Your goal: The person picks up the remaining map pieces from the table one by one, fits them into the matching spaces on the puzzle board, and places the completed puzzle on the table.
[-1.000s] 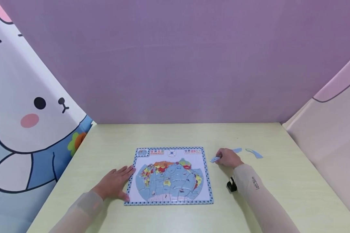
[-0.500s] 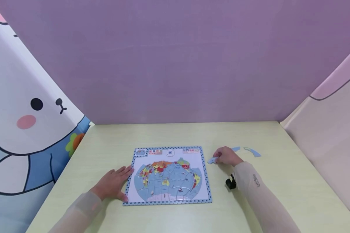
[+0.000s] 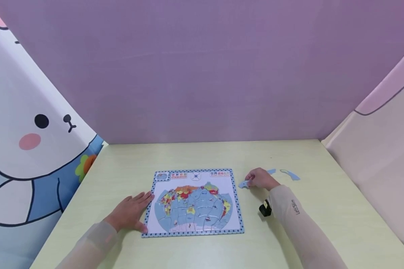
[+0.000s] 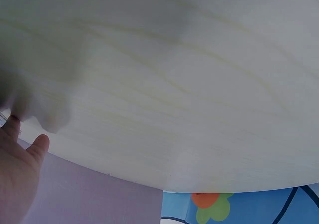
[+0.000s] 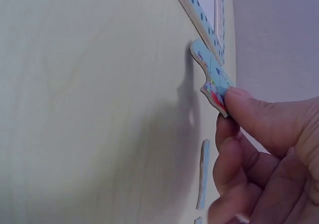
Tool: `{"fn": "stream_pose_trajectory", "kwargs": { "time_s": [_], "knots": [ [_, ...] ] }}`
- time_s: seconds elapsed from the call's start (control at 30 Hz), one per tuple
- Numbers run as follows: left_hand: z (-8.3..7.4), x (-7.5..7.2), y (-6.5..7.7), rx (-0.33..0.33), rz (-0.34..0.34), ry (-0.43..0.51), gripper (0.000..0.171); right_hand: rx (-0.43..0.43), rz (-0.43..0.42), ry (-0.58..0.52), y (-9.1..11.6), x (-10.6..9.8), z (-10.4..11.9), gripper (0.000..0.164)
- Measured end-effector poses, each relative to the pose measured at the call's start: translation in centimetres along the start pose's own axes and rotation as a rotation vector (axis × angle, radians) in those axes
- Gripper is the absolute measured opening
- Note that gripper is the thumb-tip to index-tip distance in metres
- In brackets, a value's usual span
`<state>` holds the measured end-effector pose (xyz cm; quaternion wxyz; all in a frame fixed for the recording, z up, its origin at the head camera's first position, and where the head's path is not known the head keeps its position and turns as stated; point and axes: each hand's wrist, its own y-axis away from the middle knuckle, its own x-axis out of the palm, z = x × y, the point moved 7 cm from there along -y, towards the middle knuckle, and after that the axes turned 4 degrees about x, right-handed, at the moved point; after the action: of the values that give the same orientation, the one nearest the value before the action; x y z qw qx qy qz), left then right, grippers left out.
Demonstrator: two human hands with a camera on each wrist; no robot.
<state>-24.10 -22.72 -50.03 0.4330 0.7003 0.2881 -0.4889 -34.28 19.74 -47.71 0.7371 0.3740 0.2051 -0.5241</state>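
A world-map jigsaw puzzle (image 3: 195,209) lies on the table in a white board with a dotted blue border. My left hand (image 3: 129,211) rests flat at its left edge, fingers spread and fingertips on the border. To the right of the board my right hand (image 3: 260,179) pinches a light-blue puzzle piece (image 3: 244,184) between thumb and fingers. The right wrist view shows this puzzle piece (image 5: 212,74) with a wavy edge and a red patch, held near the corner of the puzzle board (image 5: 199,15).
Two loose puzzle pieces lie beyond my right hand: one blue piece (image 3: 272,171) partly behind it, and a curved piece (image 3: 290,174) farther right. A purple wall (image 3: 202,74) rises behind the table. A rabbit-print cloth (image 3: 27,123) hangs at the left.
My right hand has shifted slightly toward the board, and the piece in its fingers has turned so more of it shows. My left hand stays in place on the board's edge.
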Motion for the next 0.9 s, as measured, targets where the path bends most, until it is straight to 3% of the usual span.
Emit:
{"fn": "stream_pose_trajectory", "kwargs": {
  "time_s": [0.37, 0.67, 0.9],
  "knots": [
    [0.0, 0.1, -0.1, -0.005, 0.006, 0.019, 0.115, 0.035, 0.013, -0.106, 0.3, -0.2, 0.3, 0.017],
    [0.0, -0.1, -0.4, 0.003, -0.004, 0.033, 0.116, 0.02, 0.069, -0.316, 0.7, 0.1, 1.2, 0.022],
    [0.0, 0.2, 0.0, 0.004, 0.008, 0.063, 0.117, 0.059, 0.029, -0.37, 0.3, 1.3, 1.9, 0.025]
  ]
}}
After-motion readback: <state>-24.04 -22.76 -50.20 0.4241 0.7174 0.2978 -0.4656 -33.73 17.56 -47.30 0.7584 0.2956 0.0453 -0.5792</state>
